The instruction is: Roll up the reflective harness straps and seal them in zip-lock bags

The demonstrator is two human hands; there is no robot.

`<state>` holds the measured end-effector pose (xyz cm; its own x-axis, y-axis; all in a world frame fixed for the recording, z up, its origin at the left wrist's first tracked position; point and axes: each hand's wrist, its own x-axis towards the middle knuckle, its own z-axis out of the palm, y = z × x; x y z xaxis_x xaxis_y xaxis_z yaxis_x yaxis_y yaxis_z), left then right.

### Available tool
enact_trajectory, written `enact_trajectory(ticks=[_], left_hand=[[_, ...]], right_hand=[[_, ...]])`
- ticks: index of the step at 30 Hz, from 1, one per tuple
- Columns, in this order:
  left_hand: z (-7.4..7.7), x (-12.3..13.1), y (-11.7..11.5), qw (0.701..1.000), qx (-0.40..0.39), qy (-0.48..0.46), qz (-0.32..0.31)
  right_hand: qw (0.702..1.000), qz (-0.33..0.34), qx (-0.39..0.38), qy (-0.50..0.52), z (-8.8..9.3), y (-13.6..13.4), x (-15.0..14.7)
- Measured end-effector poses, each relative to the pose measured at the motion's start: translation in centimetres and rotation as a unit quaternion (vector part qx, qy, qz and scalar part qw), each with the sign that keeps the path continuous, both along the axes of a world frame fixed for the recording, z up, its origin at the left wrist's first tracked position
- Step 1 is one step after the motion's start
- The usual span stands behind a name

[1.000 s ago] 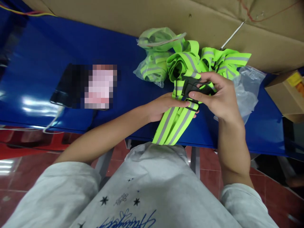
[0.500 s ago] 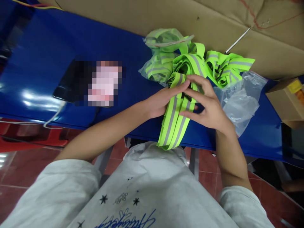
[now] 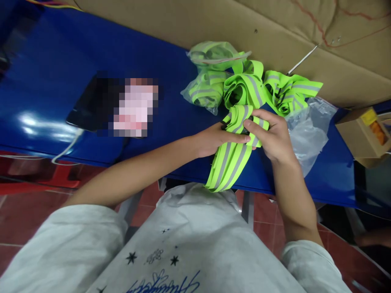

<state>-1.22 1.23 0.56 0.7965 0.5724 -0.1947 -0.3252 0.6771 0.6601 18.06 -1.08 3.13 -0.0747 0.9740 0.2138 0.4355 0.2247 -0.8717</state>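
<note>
A folded neon-yellow reflective strap with grey stripes runs from between my hands down past the table's front edge. My left hand is closed on its upper part, thumb pressed across the layers. My right hand pinches the strap's right side, thumb on top, next to a black piece that looks like a buckle, partly hidden by the fingers. Just beyond, a loose coil of the same strap lies on the table. A tangled strap bundle sits to its right.
Clear plastic bags with rolled straps lie at the back left of the coil. An empty plastic bag is right of my right hand. A small cardboard box, a dark device and a pixelated object rest on the blue table.
My right hand has gone from spread fingers to a pinch on the strap. The upper strap part is now folded over to the right, and both hands sit slightly lower.
</note>
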Motion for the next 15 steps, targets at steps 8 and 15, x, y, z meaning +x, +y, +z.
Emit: enact_trajectory(ticks=[8,15], left_hand=[[0.0,-0.3,0.2,0.995,0.035,0.010,-0.095],[1.0,-0.8,0.2,0.990,0.078,-0.052,-0.108]], right_hand=[[0.991,-0.039,0.123,-0.047,0.9,-0.7,-0.5],[0.950,0.008,0.275,-0.146,0.2,-0.5,1.1]])
